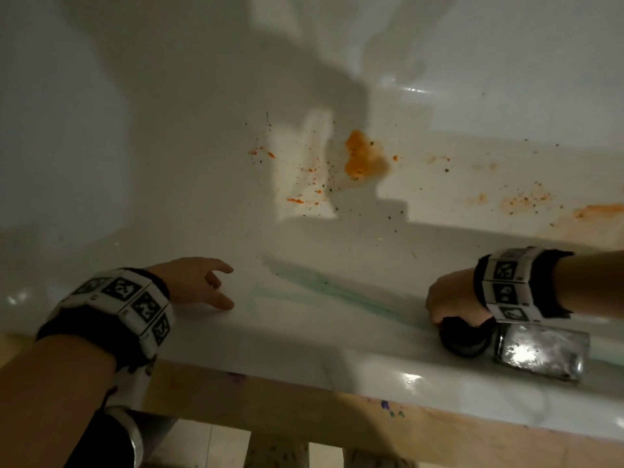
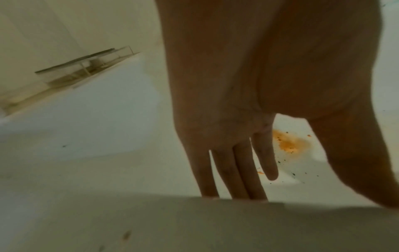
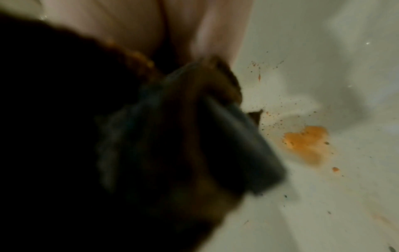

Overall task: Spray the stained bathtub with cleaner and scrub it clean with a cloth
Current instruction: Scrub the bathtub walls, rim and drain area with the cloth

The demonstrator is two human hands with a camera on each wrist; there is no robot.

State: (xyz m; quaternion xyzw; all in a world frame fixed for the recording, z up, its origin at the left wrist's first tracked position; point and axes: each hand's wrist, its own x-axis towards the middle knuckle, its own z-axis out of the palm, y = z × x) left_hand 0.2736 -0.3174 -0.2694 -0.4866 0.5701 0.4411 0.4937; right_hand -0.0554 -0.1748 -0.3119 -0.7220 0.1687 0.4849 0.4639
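The white bathtub point(image 1: 189, 184) carries a thick orange stain point(image 1: 363, 157) on its floor, with orange smears and dark specks spreading right. That stain also shows past my left fingers point(image 2: 289, 143) and in the right wrist view point(image 3: 306, 143). A pale green streak point(image 1: 324, 292) runs along the near rim. My left hand point(image 1: 206, 285) rests open on the rim, its straight fingers point(image 2: 233, 170) touching it. My right hand point(image 1: 449, 302) is curled on the rim further right. It grips a dark cloth point(image 3: 194, 127), which is blurred and mostly hidden in the head view.
A wooden frame point(image 1: 304, 410) with paint specks runs under the tub's near edge. The shiny wrist camera block point(image 1: 540, 352) lies on the rim by my right wrist. A wire rack point(image 2: 86, 68) sits on the wall at the tub's far end.
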